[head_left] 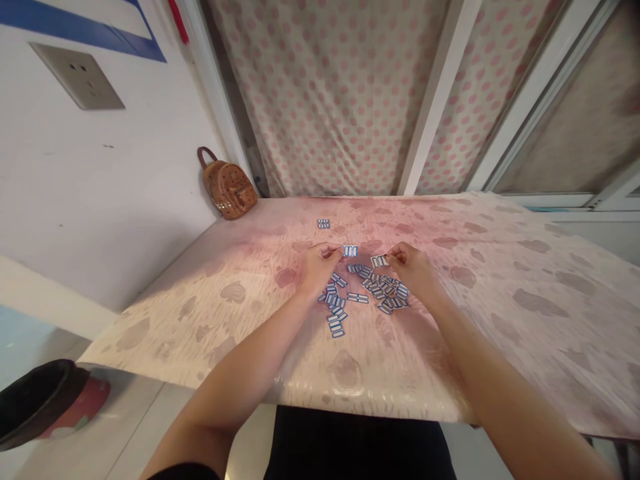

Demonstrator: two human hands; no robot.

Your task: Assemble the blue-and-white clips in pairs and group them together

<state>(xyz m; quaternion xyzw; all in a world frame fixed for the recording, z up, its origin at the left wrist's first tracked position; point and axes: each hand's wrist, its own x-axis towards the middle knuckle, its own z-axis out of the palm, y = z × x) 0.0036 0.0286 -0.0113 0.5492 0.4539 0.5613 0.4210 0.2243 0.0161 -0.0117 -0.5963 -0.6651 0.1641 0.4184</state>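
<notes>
My left hand (321, 265) pinches a small white label card with blue edges (351, 251) by its left side. Across from it, my right hand (407, 261) grips a similar card (379, 261) between thumb and fingertips. The two cards are apart, both above the table. Below my right hand lies a loose heap of such blue-and-white cards (384, 288), overlapping at many angles. A smaller spread of cards (335, 301) lies below my left hand. Between them rests one more card piece (358, 298). The print on the cards is too small to read.
Farther back on the patterned tablecloth (235, 291) sits a neat little block of cards (323, 224). A brown mini backpack (230, 189) stands at the back left corner by the wall. A dark-lined bin (80, 407) is on the floor at left. Dotted curtains (340, 100) hang behind the table.
</notes>
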